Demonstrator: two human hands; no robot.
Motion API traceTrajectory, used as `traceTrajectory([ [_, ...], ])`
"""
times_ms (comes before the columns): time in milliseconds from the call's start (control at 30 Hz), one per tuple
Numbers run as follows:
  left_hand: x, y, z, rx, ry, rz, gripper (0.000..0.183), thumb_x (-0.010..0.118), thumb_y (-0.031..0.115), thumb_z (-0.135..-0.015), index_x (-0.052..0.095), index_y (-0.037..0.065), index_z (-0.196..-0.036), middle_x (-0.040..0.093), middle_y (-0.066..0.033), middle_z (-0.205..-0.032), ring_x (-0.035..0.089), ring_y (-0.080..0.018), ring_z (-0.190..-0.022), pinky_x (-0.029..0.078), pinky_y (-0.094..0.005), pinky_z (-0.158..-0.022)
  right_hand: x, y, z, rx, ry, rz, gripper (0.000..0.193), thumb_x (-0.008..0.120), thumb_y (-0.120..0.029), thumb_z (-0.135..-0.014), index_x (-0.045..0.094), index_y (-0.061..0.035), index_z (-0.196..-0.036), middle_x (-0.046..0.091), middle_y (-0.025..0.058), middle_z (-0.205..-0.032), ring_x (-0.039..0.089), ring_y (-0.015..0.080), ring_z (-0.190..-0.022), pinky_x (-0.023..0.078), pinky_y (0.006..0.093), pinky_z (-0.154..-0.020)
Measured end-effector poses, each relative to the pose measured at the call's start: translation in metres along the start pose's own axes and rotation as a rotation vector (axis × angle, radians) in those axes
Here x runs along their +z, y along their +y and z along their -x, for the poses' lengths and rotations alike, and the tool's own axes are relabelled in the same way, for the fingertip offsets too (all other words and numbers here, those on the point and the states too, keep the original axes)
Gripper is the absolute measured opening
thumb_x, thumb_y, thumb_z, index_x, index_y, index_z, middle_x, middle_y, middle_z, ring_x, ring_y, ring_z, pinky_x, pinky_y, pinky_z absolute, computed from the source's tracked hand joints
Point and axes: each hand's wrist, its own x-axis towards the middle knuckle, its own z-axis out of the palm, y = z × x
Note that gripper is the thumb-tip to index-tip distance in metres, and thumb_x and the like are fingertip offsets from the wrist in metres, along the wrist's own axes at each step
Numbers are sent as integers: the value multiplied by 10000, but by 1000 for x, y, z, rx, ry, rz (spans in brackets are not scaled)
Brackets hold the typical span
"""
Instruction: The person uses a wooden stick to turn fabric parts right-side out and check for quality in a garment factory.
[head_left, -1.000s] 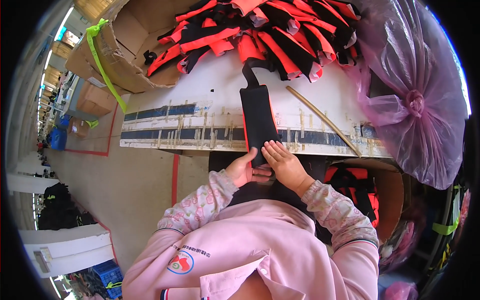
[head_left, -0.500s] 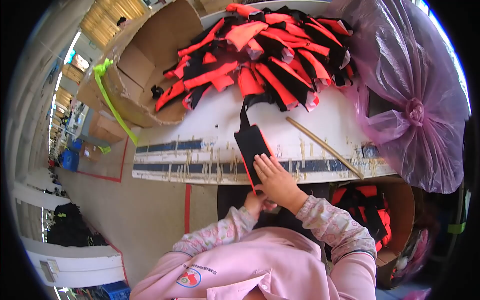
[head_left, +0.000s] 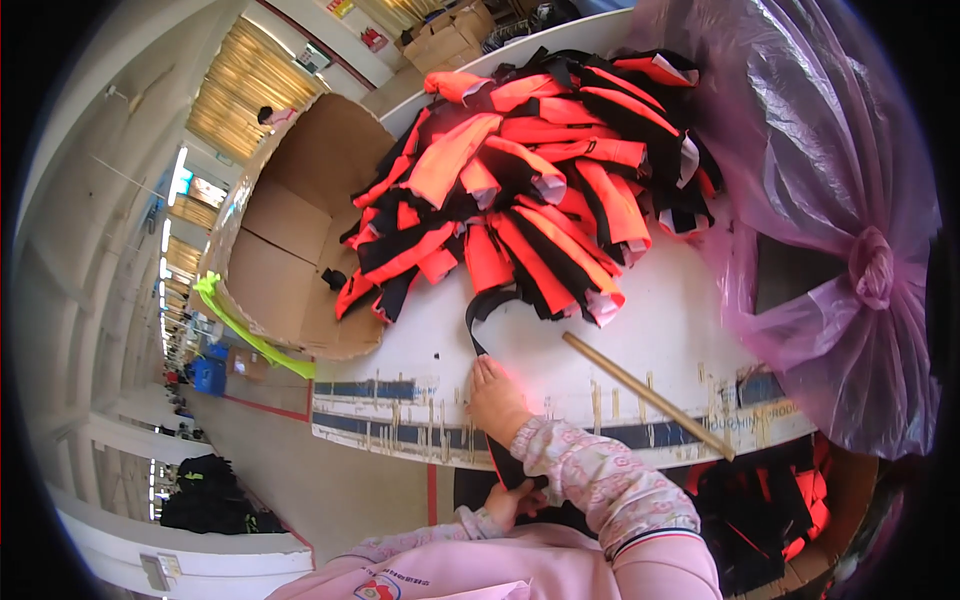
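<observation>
Black piece (head_left: 508, 466) extends under right hand (head_left: 497, 405), near stick (head_left: 650, 397) and heap (head_left: 540, 130).

over on the table (head_left: 670, 310), the heap of fabric pieces (head_left: 520, 160) sits between 1 carton (head_left: 285, 215) on the left and 1 plastic bag (head_left: 830, 180) on the right. before the heap lie 1 strap (head_left: 471, 322), running to the person's right hand (head_left: 497, 400), and, farther right, 1 stick (head_left: 645, 393). below, at right, a 2nd carton (head_left: 860, 500) holds more pieces (head_left: 815, 490).

Two hands: right hand (head_left: 497, 402), left hand (head_left: 506, 504). Under the right, one black strip (head_left: 504, 464); beyond it, over a dozen orange-and-black pieces (head_left: 520, 180) — too overlapped to count surely; rightward, one stick (head_left: 648, 394), one purple bag (head_left: 830, 210); two open cardboard boxes (head_left: 285, 225) — one leftward, one lower right.
</observation>
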Motion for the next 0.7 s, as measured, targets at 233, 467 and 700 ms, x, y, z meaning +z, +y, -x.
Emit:
traceTrajectory([
  [233,-17,-3,-1,-97,-82,50,188,538,193,-912,569,35,-1009,648,-178,-858,610,-217,-640,500,-329,-615,10,21,3,-38,222,-251,634,436,-420,-880,420,69,-1284,404,183,-1367,299,269,-1325,151,390,-1116],
  [467,-61,-29,-10,-234,-48,61,233,615,140,-864,597,65,-1084,654,-107,-971,636,-189,-814,522,-328,-688,8,23,1,-49,260,-493,573,480,-349,-868,441,58,-1268,425,164,-1353,304,269,-1321,167,393,-1114],
  [700,-24,-16,-22,-282,145,-76,252,617,117,-857,595,49,-1099,654,-102,-981,636,-207,-847,522,-344,-709,8,31,-3,-85,252,-630,470,528,-264,-841,513,37,-1201,486,153,-1294,333,262,-1302,166,397,-1115],
])
